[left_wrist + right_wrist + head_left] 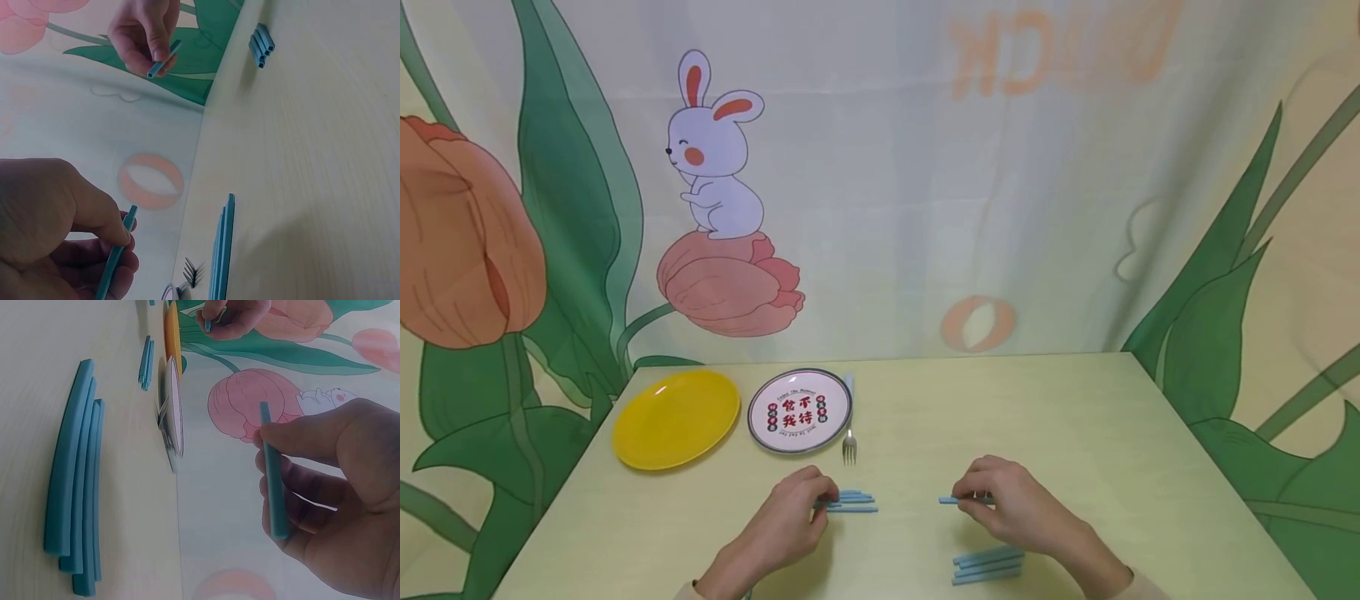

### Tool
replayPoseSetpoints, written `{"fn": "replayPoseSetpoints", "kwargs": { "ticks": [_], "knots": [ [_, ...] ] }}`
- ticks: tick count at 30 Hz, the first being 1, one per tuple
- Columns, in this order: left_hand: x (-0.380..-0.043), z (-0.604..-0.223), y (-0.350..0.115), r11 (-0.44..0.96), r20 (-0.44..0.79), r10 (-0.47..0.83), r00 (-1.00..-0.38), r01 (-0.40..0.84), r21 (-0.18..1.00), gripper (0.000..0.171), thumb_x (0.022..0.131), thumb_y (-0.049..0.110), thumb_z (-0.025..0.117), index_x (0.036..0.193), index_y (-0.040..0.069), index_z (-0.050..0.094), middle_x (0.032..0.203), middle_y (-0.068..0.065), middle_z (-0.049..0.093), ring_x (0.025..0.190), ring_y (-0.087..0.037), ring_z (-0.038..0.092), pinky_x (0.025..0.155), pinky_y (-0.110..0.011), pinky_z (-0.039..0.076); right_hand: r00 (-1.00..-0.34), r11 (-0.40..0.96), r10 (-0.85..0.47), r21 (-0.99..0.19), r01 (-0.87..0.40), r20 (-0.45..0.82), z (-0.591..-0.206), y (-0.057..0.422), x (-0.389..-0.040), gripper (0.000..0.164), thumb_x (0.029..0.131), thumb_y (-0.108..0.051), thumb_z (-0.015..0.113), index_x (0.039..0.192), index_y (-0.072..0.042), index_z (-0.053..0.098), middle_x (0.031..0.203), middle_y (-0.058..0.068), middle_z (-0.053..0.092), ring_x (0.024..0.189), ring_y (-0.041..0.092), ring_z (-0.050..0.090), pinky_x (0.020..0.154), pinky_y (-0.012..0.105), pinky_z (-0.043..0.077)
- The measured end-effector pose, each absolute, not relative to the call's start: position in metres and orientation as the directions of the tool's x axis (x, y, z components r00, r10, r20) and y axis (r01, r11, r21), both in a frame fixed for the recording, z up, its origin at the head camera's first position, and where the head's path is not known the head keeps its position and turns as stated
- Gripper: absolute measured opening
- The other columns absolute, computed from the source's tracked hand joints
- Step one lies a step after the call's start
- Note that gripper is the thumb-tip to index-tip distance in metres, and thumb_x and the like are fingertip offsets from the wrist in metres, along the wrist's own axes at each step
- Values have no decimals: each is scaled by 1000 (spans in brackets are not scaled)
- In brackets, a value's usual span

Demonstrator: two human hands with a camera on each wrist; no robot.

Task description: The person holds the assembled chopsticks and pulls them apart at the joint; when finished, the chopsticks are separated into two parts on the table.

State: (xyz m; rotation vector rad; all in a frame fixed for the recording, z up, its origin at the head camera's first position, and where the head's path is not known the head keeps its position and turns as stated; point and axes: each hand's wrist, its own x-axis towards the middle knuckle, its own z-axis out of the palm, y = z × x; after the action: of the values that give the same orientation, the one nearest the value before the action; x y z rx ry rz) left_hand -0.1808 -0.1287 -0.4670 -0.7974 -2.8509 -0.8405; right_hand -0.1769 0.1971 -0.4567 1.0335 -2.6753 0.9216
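My left hand [795,518] pinches a short blue stick [114,265] between thumb and fingers, in the air above the table. Beside and below it in the head view lies a small group of similar blue sticks [853,500], roughly parallel. Across from it, my right hand [1009,502] holds another blue stick [274,487], thumb on one side and fingertips on the other. A second group of blue sticks [988,565] rests on the table just below the right hand, side by side with uneven ends. The held sticks are partly hidden by the fingers in the head view.
A yellow plate [677,421] stands at the back left of the pale table [1075,433]. Next to it is a white plate [800,437] with red lettering, and a fork [849,447] lies at its right edge. A printed curtain [880,208] hangs behind the table.
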Motion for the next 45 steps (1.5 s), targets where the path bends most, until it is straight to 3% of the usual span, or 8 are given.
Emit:
{"fn": "replayPoseSetpoints", "kwargs": {
  "ticks": [15, 24, 45],
  "knots": [
    [-186, -471, -127, 727, 222, 465, -857, 513, 458, 11, 81, 1, 70, 90, 8, 72, 82, 6, 58, 79, -7, 52, 74, -28, 50, -752, 569, -566, -500, -653, 339, -460, 200, -175, 17, 83, -5, 75, 92, -19, 73, 85, -10, 65, 74, -2, 51, 62, 17, 48],
    [-188, -475, -125, 699, 313, 470, -826, 564, 440, 14, 79, -1, 70, 86, 11, 72, 81, 3, 62, 76, -9, 56, 71, -26, 50, -753, 570, -575, -505, -649, 319, -457, 201, -174, 15, 83, -6, 74, 92, -18, 74, 88, -9, 67, 77, -2, 54, 64, 18, 50],
    [-195, -475, -123, 703, 277, 461, -843, 537, 466, 17, 80, -4, 67, 89, 9, 72, 84, 4, 59, 73, -7, 51, 66, -23, 46, -753, 568, -579, -508, -648, 313, -460, 205, -173, 14, 84, -7, 74, 92, -18, 74, 87, -9, 68, 77, -2, 54, 65, 20, 50]
  ]
}}
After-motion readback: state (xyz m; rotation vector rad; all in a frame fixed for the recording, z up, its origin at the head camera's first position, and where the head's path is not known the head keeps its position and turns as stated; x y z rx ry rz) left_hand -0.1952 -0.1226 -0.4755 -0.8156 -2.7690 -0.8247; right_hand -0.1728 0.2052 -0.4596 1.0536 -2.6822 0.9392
